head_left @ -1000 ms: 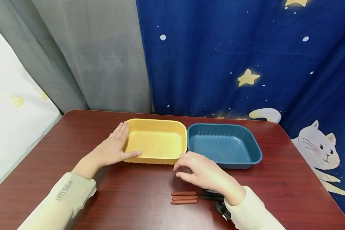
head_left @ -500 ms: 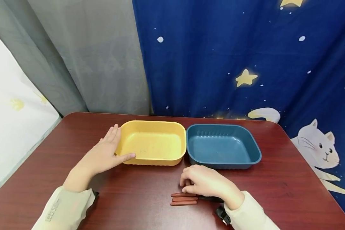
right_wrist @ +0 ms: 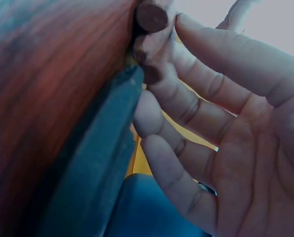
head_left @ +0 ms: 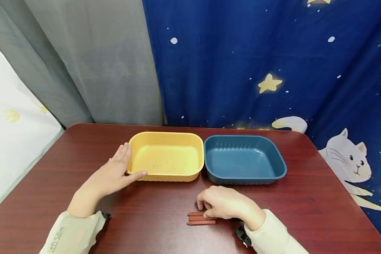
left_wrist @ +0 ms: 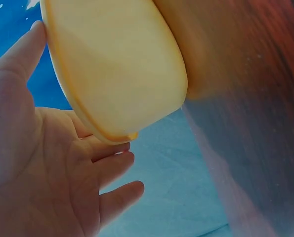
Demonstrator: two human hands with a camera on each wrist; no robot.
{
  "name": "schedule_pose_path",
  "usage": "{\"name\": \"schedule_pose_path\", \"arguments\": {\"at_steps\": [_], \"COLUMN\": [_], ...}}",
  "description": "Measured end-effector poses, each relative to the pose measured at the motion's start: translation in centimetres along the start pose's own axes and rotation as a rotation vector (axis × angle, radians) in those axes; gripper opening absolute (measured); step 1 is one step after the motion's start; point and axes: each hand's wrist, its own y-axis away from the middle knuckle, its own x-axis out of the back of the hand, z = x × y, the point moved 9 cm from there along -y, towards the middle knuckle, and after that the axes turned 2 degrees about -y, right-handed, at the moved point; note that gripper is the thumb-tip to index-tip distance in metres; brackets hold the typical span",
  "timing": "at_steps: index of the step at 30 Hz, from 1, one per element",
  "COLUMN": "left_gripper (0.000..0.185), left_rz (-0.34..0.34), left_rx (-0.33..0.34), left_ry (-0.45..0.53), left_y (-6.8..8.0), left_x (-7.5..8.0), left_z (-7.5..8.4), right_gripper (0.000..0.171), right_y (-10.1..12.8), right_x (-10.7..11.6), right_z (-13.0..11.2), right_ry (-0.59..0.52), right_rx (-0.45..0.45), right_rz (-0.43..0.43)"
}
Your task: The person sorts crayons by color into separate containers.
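The far edge of the tabletop [head_left: 139, 218] crosses the middle of the frame just behind the yellow bin [head_left: 166, 155] and the blue bin [head_left: 244, 158], which stand side by side with their near corners all but meeting. A strip of wood lies between the bins and the reddish-brown sticks [head_left: 201, 222] at lower centre, and more wood runs from there to the slanting edge at lower right.

The three sticks lie flat and parallel, close together, long axes running left to right. In the right wrist view their blunt round ends face the camera, and a dark stick [right_wrist: 97, 143] points its narrowed tip up at them.

The right hand [head_left: 223, 203] arches over the sticks from the lower right, palm down, fingers bent, thumb at their near side; I cannot tell whether the pinch has closed. The left hand [head_left: 109, 174] comes from lower left and is spread wide, thumb across the near-left corner of the yellow bin, fingers along its left wall
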Motion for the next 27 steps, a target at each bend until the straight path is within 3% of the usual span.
{"name": "schedule_pose_path", "arguments": {"at_steps": [10,27], "left_gripper": [0.113,0.104], "left_rz": [0.002,0.023], "left_rx": [-0.001,-0.015], "left_ry": [-0.007,0.006], "left_y": [0.0,-0.2], "left_x": [-0.1,-0.7], "left_z": [-0.2,-0.1], "right_gripper": [0.018,0.005], "right_y": [0.0,-0.8], "right_x": [0.2,5.5], "right_z": [-0.5,-1.7], "right_ry": [-0.014,-0.065], "right_rx": [0.051,0.189], "right_rz": [0.006,0.274]}}
